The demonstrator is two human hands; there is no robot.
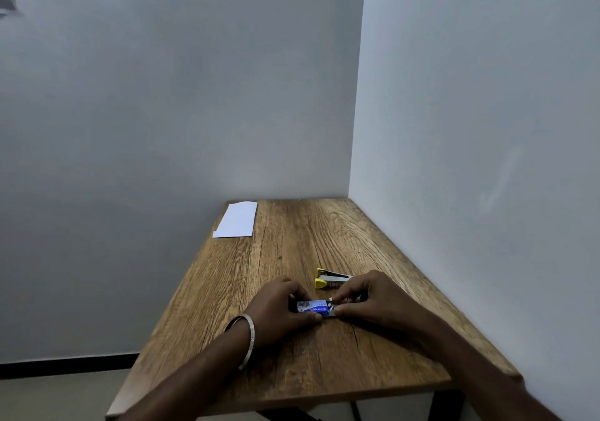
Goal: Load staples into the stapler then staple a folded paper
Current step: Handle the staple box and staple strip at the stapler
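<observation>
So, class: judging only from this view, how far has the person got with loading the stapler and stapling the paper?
Barely started. Nothing looks finished. In hand: the left hand and right hand both hold the small blue staple box, apparently opening it. The yellow stapler lies untouched just beyond them. Left: loading the staples, then fetching the white paper from the table's far left corner and stapling it.

The staple box [313,307] sits on the surface [292,245] between my hands. The stapler [331,279] lies just behind it. The folded paper [236,220] rests at the far left corner.
</observation>
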